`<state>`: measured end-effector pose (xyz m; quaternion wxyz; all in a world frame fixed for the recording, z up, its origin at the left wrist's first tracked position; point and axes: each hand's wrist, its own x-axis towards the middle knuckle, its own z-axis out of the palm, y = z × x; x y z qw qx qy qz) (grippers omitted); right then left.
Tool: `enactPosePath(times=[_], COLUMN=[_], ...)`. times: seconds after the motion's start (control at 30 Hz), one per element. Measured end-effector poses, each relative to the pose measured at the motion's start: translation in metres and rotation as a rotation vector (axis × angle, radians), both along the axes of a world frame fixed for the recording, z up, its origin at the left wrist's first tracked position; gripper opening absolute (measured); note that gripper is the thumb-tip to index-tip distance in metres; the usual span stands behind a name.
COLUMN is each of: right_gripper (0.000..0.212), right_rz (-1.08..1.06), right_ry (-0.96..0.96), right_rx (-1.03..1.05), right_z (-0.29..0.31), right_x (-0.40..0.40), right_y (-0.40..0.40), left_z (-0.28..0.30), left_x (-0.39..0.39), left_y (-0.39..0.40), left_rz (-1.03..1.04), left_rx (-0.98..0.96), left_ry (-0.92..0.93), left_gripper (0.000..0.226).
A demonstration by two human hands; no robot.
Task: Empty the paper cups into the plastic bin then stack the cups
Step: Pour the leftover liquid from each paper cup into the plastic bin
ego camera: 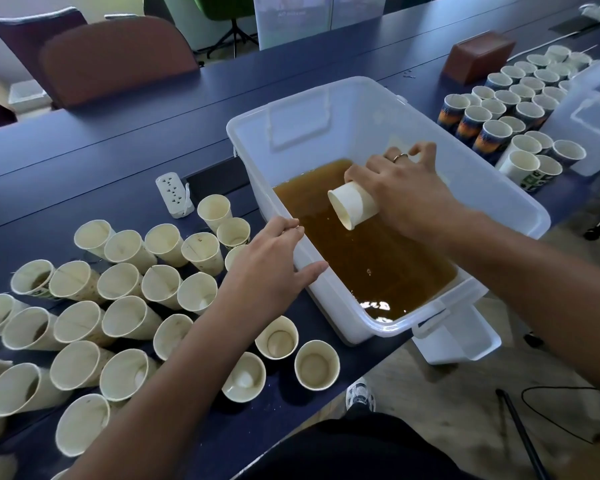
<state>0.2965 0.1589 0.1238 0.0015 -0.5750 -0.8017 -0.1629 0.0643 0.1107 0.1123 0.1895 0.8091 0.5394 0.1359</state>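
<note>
open-top plastic bin (520, 199) easy to reach into, paper cups (125, 306) crammed on its left, more cups (510, 109) far right, power strip (174, 195) behind, bare table (118, 147) beyond

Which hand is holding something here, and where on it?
The right hand grips a tipped paper cup around its base end, over the plastic bin. The left hand holds nothing.

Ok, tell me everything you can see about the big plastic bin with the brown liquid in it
The translucent white rectangular plastic bin sits lidless on the dark blue table, one corner overhanging the near edge. It has rounded corners, a rolled rim and a latch handle hanging at each end. Amber-brown liquid partly fills it. The left hand rests on its left rim; the right hand tips a white paper cup over the liquid inside it.
</note>
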Motion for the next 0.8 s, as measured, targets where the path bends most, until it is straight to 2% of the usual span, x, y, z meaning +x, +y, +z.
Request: enactPosePath(times=[0.1,0.23,0.4,0.53,0.63,0.73,0.8], right_gripper=[0.061,0.061,0.062,0.056,0.054,0.059,0.065], right_rz=[-0.022,0.001,-0.064,-0.096,-0.167,-0.195,-0.137], right_ry=[-0.001,-0.048,0.040,0.048,0.269,0.524,0.683], right_rx=[0.008,-0.081,-0.040,-0.181,-0.210,-0.145,-0.133], right_z=[0.005,-0.001,0.004,-0.011,-0.010,0.006,0.019], right_x=[-0.001,-0.004,0.000,0.001,-0.001,-0.011,-0.029], right_y=[0.000,-0.004,-0.001,-0.009,-0.009,-0.012,-0.020], left_z=[0.001,0.003,0.002,0.000,0.000,0.012,0.027], left_x=[0.001,0.001,-0.001,-0.001,-0.006,-0.018,-0.035], left_y=[-0.001,-0.001,-0.001,-0.001,-0.001,-0.003,-0.008], left_rz=[0.002,0.006,-0.003,-0.007,-0.007,0.047,0.123], left_rx=[0.000,-0.002,-0.012,-0.004,-0.037,-0.073,-0.052], left_ry=[0.004,0.000,-0.008,-0.013,-0.088,-0.295,-0.459], left_gripper=[0.070,0.070,0.070,0.069,0.067,0.056,0.046])
